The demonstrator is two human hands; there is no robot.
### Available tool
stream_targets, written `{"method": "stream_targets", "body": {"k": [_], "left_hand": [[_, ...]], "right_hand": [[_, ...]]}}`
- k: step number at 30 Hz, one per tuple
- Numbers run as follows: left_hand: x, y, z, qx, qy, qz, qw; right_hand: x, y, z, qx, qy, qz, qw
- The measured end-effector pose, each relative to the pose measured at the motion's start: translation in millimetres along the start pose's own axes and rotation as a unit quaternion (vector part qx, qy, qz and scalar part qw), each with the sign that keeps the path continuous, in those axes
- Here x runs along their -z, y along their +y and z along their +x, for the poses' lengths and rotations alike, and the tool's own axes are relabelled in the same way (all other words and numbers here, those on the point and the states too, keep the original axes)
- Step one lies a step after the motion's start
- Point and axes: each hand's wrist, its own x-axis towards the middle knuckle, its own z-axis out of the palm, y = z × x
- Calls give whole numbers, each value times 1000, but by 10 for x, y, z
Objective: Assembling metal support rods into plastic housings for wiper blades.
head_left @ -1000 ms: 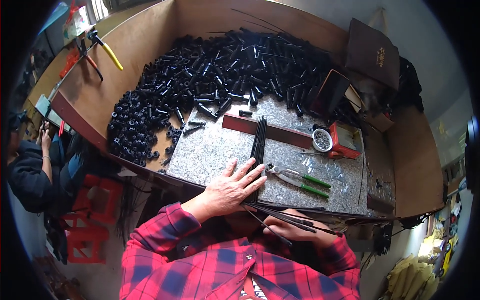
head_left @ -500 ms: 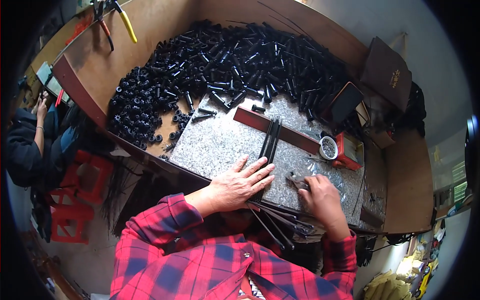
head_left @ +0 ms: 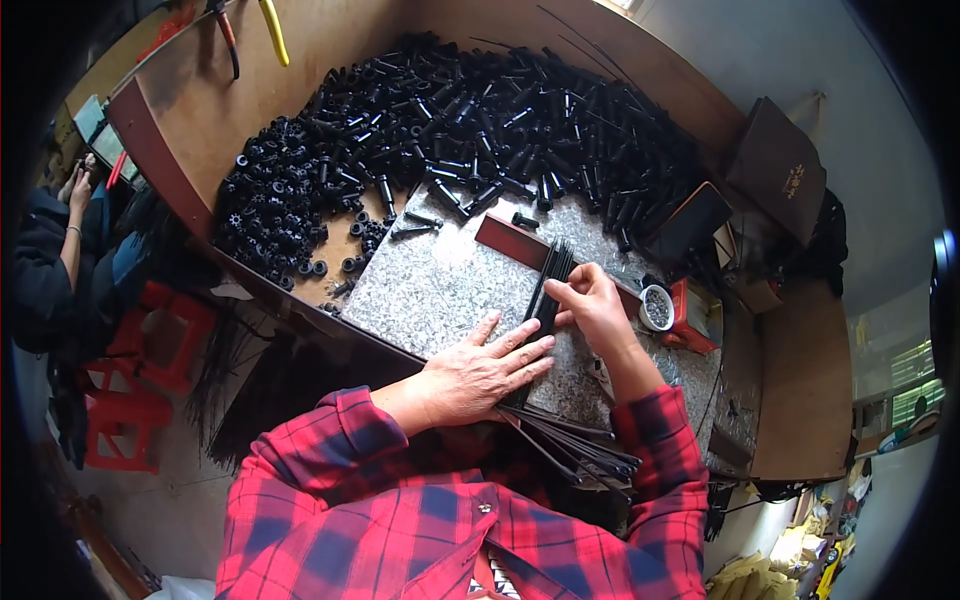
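A bundle of thin black rods (head_left: 557,262) lies across a speckled stone slab (head_left: 420,295), its near ends fanning out past the slab's front edge. My left hand (head_left: 478,366) rests flat on the bundle with its fingers spread. Thumb and forefinger of my right hand (head_left: 600,312) pinch at the bundle's right side, farther up; how many rods they hold is hidden. Under the far rod ends runs a dark red bar (head_left: 508,240). Beside my right wrist lies a small metal hand tool (head_left: 600,374), mostly covered.
Black tubular parts (head_left: 470,130) are heaped behind the slab, with round toothed ones (head_left: 265,205) at left. A white cup (head_left: 646,316) of small metal bits and a red box (head_left: 690,330) stand at right. Pliers (head_left: 273,35) hang on the wooden wall. Another person (head_left: 45,250) sits far left.
My right hand has let go of the small metal tool and moved up and left to the rods. The left hand stays on the bundle. The rods' near ends have swung right.
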Motion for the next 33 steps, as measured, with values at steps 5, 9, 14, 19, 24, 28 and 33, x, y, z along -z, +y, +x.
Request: {"method": "stream_targets", "body": {"k": [5,9,14,19,24,28,33], "left_hand": [[-43,-22,-26,-12,24,22,999],[-60,-30,-26,-13,29,35,999],[-35,-29,-21,-16,14,42,999],[-51,-24,-12,-12,23,67,997],[-13,-11,-7,-11,16,47,999],[74,7,-21,11,2,-7,1000],[23,7,-13,-1,18,28,999]], "right_hand": [[-108,-35,5,-1,-4,49,999],[-104,29,-4,-2,16,67,998],[-32,59,15,-29,-35,161,986],[57,115,31,-50,-69,269,959],[56,50,-17,-12,-27,262,965],[191,-46,-72,63,20,-21,998],[489,-57,-151,161,88,-218,958]]}}
